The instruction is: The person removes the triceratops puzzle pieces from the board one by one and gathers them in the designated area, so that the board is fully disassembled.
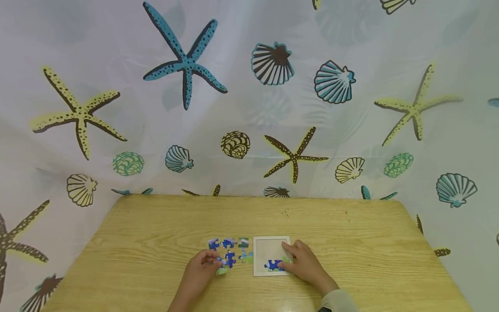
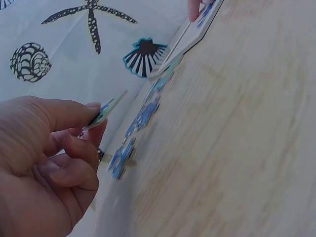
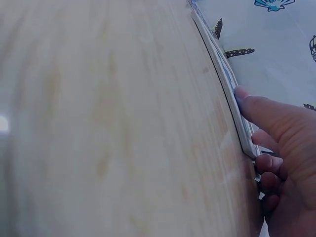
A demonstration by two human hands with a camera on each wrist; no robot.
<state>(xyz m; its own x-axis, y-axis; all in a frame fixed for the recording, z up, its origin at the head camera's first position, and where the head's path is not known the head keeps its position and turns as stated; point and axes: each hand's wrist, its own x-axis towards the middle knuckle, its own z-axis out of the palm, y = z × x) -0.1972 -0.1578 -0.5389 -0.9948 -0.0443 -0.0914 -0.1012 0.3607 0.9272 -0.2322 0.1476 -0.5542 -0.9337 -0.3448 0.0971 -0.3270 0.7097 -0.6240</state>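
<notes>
My left hand [image 1: 200, 271] pinches a small green and blue jigsaw piece [image 2: 103, 114] between thumb and forefinger, raised above the table in the left wrist view. Several loose jigsaw pieces [image 1: 230, 258], mostly blue and green, lie beside that hand. To their right sits a square puzzle tray [image 1: 255, 264] with a pale rim. A few joined pieces [image 1: 274, 264] lie in its lower right part. My right hand [image 1: 308, 262] rests at the tray's right side, with thumb and forefinger spread over it. The thumb touches the pieces there; its other fingers curl by the outer edge.
The wood-grain table [image 1: 156, 225] stretches around the tray and pieces on all sides. A pale curtain [image 1: 234, 108] printed with starfish and shells hangs behind the table and along both sides.
</notes>
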